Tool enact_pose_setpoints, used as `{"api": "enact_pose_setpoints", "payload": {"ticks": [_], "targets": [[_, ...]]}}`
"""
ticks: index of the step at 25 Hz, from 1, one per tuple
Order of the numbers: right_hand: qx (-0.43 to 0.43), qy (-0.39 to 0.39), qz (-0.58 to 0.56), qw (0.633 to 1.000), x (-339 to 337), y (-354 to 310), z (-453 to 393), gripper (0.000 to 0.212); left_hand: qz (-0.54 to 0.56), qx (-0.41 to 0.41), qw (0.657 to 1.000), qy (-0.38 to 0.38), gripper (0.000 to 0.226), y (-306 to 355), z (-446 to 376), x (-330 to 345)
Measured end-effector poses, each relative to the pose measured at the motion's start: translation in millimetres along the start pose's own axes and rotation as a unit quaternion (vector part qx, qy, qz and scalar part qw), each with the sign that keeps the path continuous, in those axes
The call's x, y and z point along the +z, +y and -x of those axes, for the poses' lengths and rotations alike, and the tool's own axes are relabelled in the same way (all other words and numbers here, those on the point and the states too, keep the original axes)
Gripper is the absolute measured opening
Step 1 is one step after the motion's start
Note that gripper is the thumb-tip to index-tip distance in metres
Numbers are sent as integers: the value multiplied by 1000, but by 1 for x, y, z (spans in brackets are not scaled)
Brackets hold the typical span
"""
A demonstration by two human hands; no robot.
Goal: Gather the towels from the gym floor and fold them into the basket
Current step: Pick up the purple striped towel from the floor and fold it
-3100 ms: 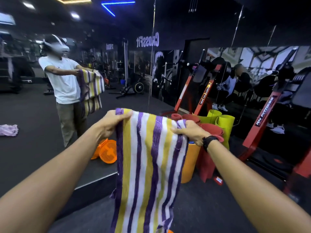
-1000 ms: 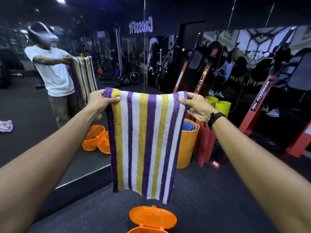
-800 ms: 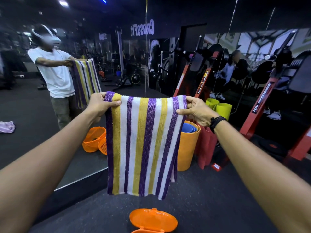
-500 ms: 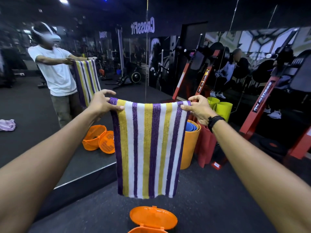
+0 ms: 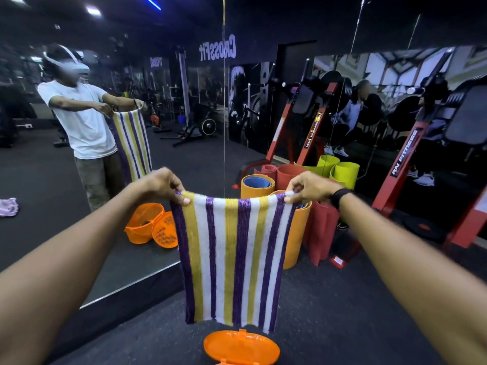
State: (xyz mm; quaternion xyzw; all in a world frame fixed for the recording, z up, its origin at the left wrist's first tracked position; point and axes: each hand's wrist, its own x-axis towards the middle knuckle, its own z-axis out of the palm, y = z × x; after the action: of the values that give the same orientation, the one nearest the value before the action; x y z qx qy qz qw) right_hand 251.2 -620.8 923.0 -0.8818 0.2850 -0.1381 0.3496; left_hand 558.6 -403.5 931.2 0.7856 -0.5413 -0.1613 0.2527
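Both hands' grip on striped towel (image 5: pixel 232 259) top corners, left hand (image 5: pixel 163 185), right hand (image 5: pixel 308 187)

One striped towel (image 5: pixel 232 259), two hands, one orange lid (image 5: pixel 241 347), several rolled mats (image 5: pixel 295 227)

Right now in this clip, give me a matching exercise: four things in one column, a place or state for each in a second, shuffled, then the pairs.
Things:
1. striped towel
2. orange lid
3. rolled mats
4. left hand

Places or states:
A. standing upright by the mirror wall
B. hanging stretched between both hands
C. pinching a top corner of the towel
D. lying on the floor under the towel's lower edge

Pairs: 1-B, 2-D, 3-A, 4-C
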Motion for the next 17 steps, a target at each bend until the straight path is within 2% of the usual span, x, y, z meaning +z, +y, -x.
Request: {"api": "enact_pose_setpoints", "payload": {"ticks": [1, 2, 3, 4, 5, 6, 7, 8, 10, 12, 13, 15, 16, 17], "targets": [[-32, 27, -84, 996, -12, -15, 3, 13, 65, 52, 993, 83, 19, 9, -4, -8], [-66, 79, -190, 976, -26, -29, 4, 18, 181, 107, 961, 180, 23, 18, -5, -16], [-90, 107, -290, 947, -40, -39, 2, 27, 297, 145, 914, 237, 36, 27, -9, -20], [-95, 91, -342, 930, -45, -46, 0, 37, 361, 152, 890, 232, 56, 33, -12, -19], [-83, 54, -333, 938, -39, -47, 1, 45, 382, 131, 895, 188, 78, 35, -12, -7], [-65, 18, -300, 952, -25, -39, -2, 48, 374, 90, 913, 134, 91, 34, -11, 10], [-42, -3, -278, 960, -9, -29, -4, 44, 362, 55, 927, 78, 89, 34, -9, 28], [-21, -4, -283, 959, 3, -19, -6, 38, 360, 24, 932, 37, 75, 31, -6, 42], [0, 20, -331, 943, 12, -5, -8, 29, 410, -22, 911, 30, 51, 26, -4, 48], [27, 16, -383, 923, 8, 0, -1, 30, 497, -55, 866, 21, 64, 13, -7, 42], [40, 0, -376, 926, 6, 3, 0, 40, 503, -61, 862, -17, 74, 7, -7, 40], [77, -36, -307, 948, 13, 6, 4, 68, 415, -74, 900, -108, 78, -1, 1, 48], [85, -24, -305, 948, 16, 9, 3, 75, 392, -78, 910, -109, 79, -3, 4, 53], [87, -1, -333, 939, 17, 10, 3, 70, 411, -76, 904, -88, 83, -5, 4, 55]]}}
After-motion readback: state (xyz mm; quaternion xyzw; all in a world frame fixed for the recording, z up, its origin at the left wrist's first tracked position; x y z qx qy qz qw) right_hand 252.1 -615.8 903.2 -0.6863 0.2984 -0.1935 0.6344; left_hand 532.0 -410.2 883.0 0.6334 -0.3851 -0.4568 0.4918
